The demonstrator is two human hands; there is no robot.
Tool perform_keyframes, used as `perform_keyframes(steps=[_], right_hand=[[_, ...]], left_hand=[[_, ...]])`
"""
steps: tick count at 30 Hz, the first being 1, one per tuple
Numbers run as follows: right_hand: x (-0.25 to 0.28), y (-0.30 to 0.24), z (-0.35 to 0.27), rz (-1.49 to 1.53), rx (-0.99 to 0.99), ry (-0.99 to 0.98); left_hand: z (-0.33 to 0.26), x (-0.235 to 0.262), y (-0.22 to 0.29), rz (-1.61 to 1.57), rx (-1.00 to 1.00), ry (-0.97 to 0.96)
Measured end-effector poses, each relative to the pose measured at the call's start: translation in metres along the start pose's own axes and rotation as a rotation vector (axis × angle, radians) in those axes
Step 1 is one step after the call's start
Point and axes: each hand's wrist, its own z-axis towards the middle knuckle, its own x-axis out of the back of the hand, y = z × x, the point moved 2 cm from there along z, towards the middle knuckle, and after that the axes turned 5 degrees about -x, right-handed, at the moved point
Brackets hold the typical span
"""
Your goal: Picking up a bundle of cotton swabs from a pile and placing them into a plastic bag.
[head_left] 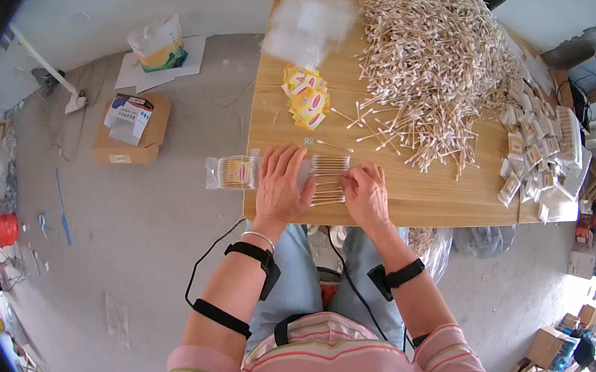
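My left hand (281, 186) lies palm down near the table's left edge, fingers stretched out, on the left ends of a row of cotton swabs (328, 182). Under its outer side is a clear packet of swabs with a yellow label (237, 172), which juts past the table edge. My right hand (366, 193) is closed, fingertips pinching the right ends of the swab row. Whether the swabs sit partly in clear plastic under my left palm cannot be made out. Beyond my hands are yellow label cards (307, 96) and a few loose swabs (370, 130).
A large heap of cotton swabs (441, 67) covers the table's far right. Filled small packets (528, 146) pile up at the right end. Clear plastic bags (310, 26) lie at the back. On the floor to the left stands a cardboard box (133, 137). A black cable (205, 256) runs below.
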Motion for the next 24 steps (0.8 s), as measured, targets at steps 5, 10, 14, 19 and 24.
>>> perform_keyframes(steps=[5, 10, 14, 19, 24], right_hand=[[-0.001, -0.014, 0.018, -0.066, 0.082, -0.060], [-0.003, -0.016, 0.029, -0.184, 0.168, -0.161], [0.000, -0.020, 0.038, -0.289, 0.253, -0.291], [0.001, -0.017, 0.038, -0.321, 0.308, -0.327], [0.002, -0.010, 0.034, -0.148, 0.158, -0.208]], left_hand=[[-0.002, -0.001, -0.003, -0.023, 0.007, 0.015], [-0.003, -0.003, -0.003, -0.004, 0.034, -0.006], [-0.003, -0.004, -0.004, 0.008, 0.041, -0.011], [-0.002, -0.005, -0.005, -0.005, 0.053, -0.039], [-0.003, -0.004, -0.005, -0.007, 0.052, -0.036]])
